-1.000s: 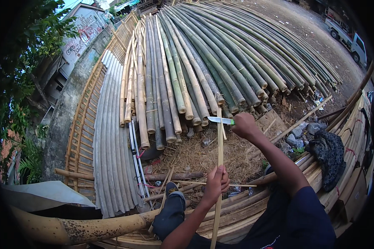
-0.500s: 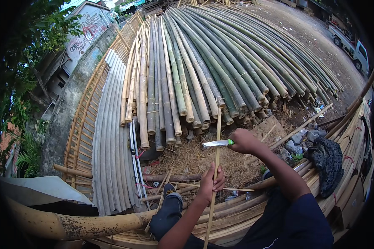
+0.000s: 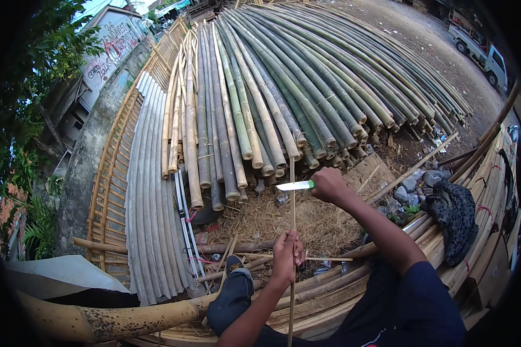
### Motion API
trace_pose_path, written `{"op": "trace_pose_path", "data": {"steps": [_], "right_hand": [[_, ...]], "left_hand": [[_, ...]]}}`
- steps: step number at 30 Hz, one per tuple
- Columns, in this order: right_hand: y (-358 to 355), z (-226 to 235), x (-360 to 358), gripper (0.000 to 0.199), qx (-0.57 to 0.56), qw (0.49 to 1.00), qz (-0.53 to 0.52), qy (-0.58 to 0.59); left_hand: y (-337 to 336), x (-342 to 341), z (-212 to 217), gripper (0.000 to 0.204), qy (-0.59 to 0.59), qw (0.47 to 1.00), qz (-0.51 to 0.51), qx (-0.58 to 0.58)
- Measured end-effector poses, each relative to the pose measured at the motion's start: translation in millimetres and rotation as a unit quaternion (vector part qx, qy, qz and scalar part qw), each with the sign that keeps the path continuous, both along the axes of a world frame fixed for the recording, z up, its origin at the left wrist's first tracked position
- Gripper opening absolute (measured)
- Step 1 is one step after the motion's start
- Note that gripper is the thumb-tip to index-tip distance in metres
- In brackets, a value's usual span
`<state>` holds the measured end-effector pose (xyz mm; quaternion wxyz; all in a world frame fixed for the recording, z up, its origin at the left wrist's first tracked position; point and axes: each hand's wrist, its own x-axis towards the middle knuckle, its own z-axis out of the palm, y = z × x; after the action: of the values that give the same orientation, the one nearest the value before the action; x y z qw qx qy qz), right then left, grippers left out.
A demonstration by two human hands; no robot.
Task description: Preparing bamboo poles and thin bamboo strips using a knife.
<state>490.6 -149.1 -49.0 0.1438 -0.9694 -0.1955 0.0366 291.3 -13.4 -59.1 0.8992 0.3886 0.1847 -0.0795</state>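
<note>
A thin bamboo strip stands nearly upright in front of me, its lower end running down past my lap. My left hand is closed round it at mid-length. Above, my right hand grips a knife with a green handle. The knife's bright blade points left and crosses the strip near its upper end; whether it cuts in or only touches, I cannot tell.
Beyond lies a big stack of bamboo poles. Corrugated sheets and a bamboo ladder-like frame lean at the left. A thick bamboo pole crosses low in front. Dark patterned cloth rests on split bamboo at right; a truck stands behind.
The right hand and knife have shifted slightly up and left. The bamboo strip now stands straighter and seems turned narrower side on. The left hand still holds it.
</note>
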Motion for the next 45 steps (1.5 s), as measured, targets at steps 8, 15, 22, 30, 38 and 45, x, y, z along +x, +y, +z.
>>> {"op": "trace_pose_path", "data": {"steps": [8, 15, 22, 30, 38, 45], "right_hand": [[-79, -2, 41, 0.029, 0.122, 0.970, -0.210, 0.017], [-12, 11, -13, 0.028, 0.099, 0.982, 0.152, 0.059], [7, 8, -31, 0.017, 0.086, 0.961, 0.264, 0.003], [-15, -1, 5, 0.016, 0.012, 0.998, 0.032, -0.058], [-66, -4, 43, 0.027, 0.131, 0.970, -0.204, -0.023], [-24, 17, -1, 0.026, 0.039, 0.992, 0.115, 0.039]], "left_hand": [[4, -8, 4, 0.032, -0.031, 0.986, -0.110, -0.125], [27, 15, 8, 0.040, 0.009, 0.971, -0.157, -0.178], [6, 5, 4, 0.043, 0.020, 0.973, -0.141, -0.182], [3, -1, -4, 0.042, 0.030, 0.944, -0.167, -0.284], [-28, -28, -5, 0.045, 0.041, 0.919, -0.271, -0.285], [-2, -1, 13, 0.019, -0.018, 0.987, -0.149, -0.056]]}}
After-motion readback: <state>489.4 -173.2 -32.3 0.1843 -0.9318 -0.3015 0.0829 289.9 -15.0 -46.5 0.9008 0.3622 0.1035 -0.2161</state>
